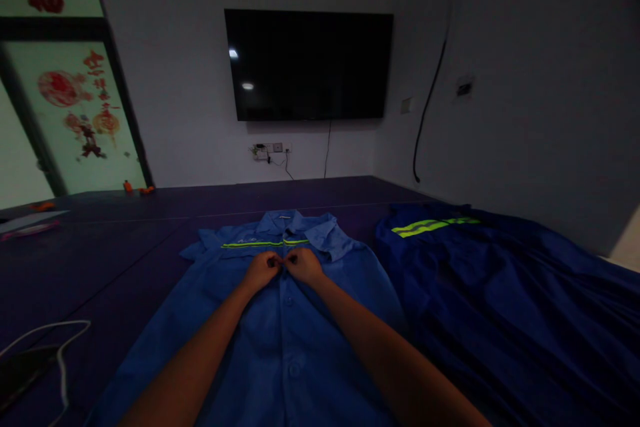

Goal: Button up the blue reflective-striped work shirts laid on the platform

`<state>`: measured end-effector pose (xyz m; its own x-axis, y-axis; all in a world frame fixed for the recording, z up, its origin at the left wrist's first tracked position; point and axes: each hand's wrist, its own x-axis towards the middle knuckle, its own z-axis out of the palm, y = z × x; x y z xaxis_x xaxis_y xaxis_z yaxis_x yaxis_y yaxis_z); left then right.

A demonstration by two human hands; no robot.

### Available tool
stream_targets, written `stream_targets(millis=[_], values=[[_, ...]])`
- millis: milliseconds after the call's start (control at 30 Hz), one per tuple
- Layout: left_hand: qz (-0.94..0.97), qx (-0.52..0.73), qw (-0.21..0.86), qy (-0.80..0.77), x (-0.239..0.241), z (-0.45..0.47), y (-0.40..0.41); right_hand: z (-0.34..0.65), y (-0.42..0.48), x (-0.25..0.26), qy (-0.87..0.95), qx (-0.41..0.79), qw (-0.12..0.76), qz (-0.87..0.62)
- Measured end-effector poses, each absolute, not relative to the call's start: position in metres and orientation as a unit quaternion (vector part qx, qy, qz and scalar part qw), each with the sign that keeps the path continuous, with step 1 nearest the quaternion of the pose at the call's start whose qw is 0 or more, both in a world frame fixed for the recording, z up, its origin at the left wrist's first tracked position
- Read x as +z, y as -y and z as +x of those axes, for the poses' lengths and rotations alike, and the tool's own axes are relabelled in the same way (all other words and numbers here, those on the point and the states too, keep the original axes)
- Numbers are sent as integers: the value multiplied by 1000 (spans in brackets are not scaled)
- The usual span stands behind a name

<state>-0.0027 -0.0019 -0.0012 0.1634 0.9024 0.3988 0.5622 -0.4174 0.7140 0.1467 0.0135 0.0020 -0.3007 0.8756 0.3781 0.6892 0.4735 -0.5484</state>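
Note:
A blue short-sleeved work shirt (250, 347) lies front up, its collar at the far end and a yellow-green stripe across the chest. My left hand (263, 269) pinches the shirt's front edge just below the stripe. Close beside it, my right hand (304, 265) pinches the same placket from the other side, the fingertips of both nearly meeting. Whatever small part of the placket sits between the fingers is hidden. Lower down, buttons (293, 369) show along the front.
A dark blue garment (480, 293) with a reflective stripe lies to the right. At the left are a white cable (63, 360) and a dark flat object (25, 373). Small orange items (128, 186) stand by the door. A television (310, 67) hangs on the far wall.

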Motion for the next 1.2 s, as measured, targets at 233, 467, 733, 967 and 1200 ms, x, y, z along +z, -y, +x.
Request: stream_targets(millis=[233,467,733,967,1200], values=[[732,411,206,-503,-3,-4,0,147,-17,0,785,164,343,-489],[735,410,209,-498,-3,-4,1,145,-18,-1,775,173,348,-498],[735,412,208,-497,-3,-4,2,144,-17,-2,763,182,355,-508],[732,413,207,-500,-4,-5,-1,144,-17,0,760,184,357,-511],[728,416,208,-503,-4,-5,-2,145,-16,-1,765,188,359,-500]])
